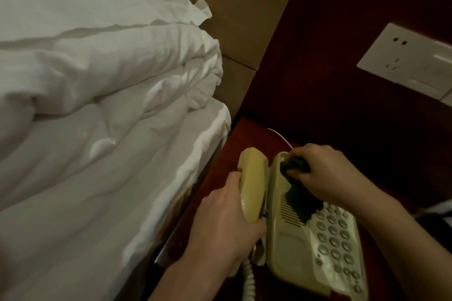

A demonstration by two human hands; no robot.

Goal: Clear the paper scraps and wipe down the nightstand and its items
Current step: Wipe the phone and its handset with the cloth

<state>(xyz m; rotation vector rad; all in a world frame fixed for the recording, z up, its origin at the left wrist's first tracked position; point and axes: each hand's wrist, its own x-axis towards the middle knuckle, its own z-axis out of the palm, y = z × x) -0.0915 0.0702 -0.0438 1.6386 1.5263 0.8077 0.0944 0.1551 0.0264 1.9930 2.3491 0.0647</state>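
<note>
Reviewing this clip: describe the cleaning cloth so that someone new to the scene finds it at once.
Right of the white bed stands a dark red nightstand with a cream telephone. On the phone's empty cradle, above the keypad, the right hand grips the cloth, the only dark green thing there.

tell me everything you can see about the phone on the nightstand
The phone is a cream plastic desk set with a corded base, a slotted speaker grille and rows of round grey buttons. It sits on the dark red nightstand beside the bed. Its handset is lifted off the cradle, gripped by the left hand. The right hand presses a dark green cloth onto the cradle area.
</note>
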